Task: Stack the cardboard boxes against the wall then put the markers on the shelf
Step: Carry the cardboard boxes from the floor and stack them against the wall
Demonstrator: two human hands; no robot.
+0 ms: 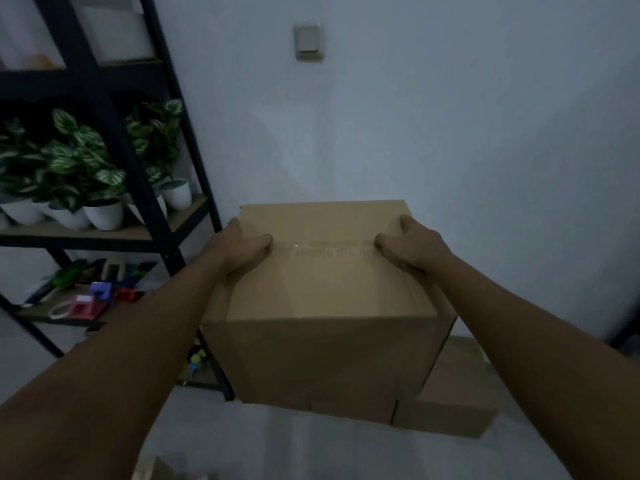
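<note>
1. Close to the camera, the grey floor (311,452) is bare in front of the box. A bit of pale cardboard (152,471) pokes in at the bottom edge.
2. Two bare arms reach forward, one on each side of a big cardboard box (329,341).
3. The box's near face points at the camera. Its bottom edge sits over a lower cardboard box (457,393), which sticks out on the right side.
4. The left hand (239,245) lies on the left end of the box top. Its fingers are curled down on the cardboard, pressing on it.
5. The right hand (408,242) lies on the right end of the top, fingers bent and pressing the same way. A strip of clear tape (325,249) runs between the two hands.
6. The left edge of the box is just beside a black shelf rack (138,188). The rack holds potted plants (86,174) and, lower down, colourful small things too blurry to name.
7. Behind the box is the white wall (450,133), with a light switch (308,41) high up. There is open wall and floor to the right.
</note>
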